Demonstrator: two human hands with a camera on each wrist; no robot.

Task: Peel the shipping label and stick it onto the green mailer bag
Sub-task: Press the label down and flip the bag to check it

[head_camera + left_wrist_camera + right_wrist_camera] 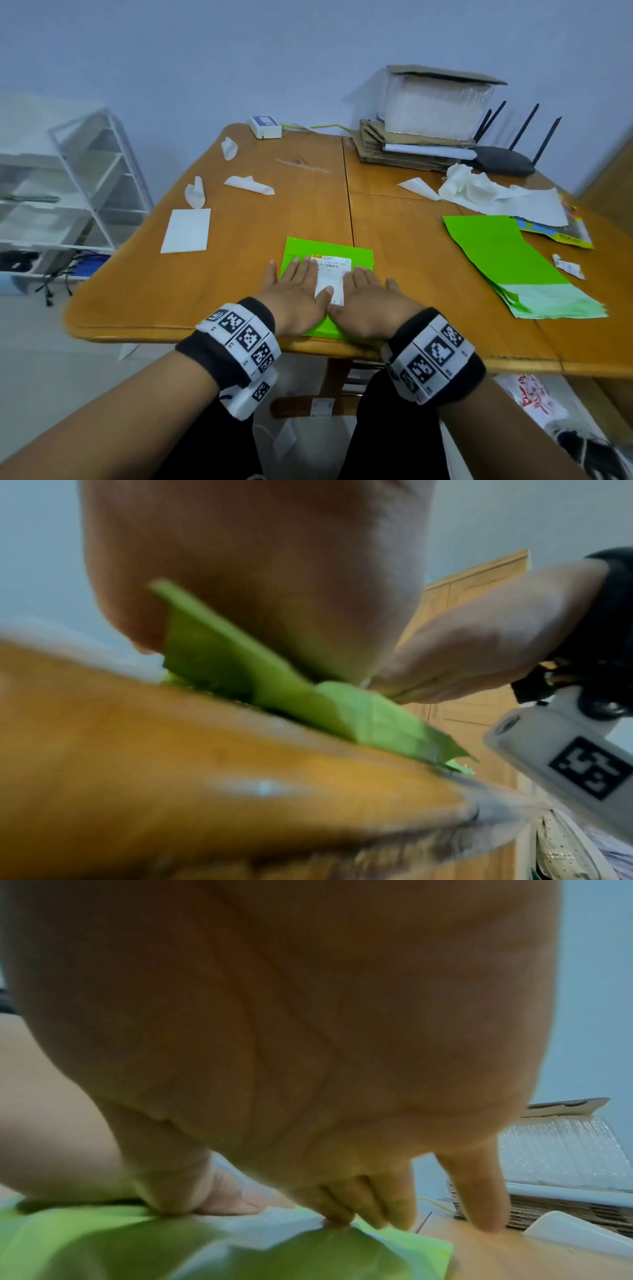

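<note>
On the glossy orange-brown wooden table (239,219), set against a pale blue wall, sits a bubble-wrapped box (436,102) atop flattened cardboard (387,147), beside a black router (503,159) with four antennas. At the right lies a fanned stack of slick green mailers (507,260). Near the front edge lies one green mailer bag (359,257) with the white rectangular shipping label (334,270) on it. The left hand (294,294) and right hand (368,305) both lie flat, fingers straight and spread, pressing the label and bag, thumbs meeting on the paper. At the left lie one flat white backing sheet (186,230) and three curled white scraps.
</note>
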